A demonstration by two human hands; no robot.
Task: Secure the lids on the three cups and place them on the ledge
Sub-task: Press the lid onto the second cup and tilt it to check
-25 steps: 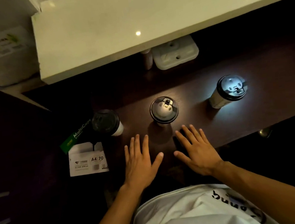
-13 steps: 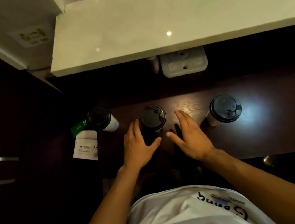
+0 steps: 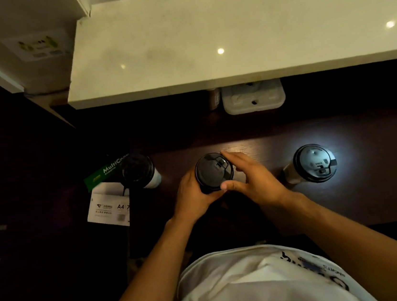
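Three paper cups with black lids stand in a row on the dark wooden counter (image 3: pixel 385 192). The middle cup (image 3: pixel 213 171) sits between both my hands. My left hand (image 3: pixel 193 196) wraps its left side and front. My right hand (image 3: pixel 253 181) grips its right side, thumb at the lid's near rim, fingers curled round the far side. The left cup (image 3: pixel 139 174) stands at the counter's left end, apart from my hands. The right cup (image 3: pixel 314 163) is lit by a bright spot and stands alone. The pale stone ledge (image 3: pixel 228 36) runs above and behind the cups.
A white moulded tray (image 3: pixel 253 98) and a small brown bottle (image 3: pixel 214 98) sit under the ledge at the back. A box of A4 paper (image 3: pixel 110 201) lies left of the counter, beside the left cup. A white wall panel (image 3: pixel 15 35) stands at the far left.
My hands went from lying flat on the counter's near edge to closing round the middle cup from both sides. The view has shifted forward.
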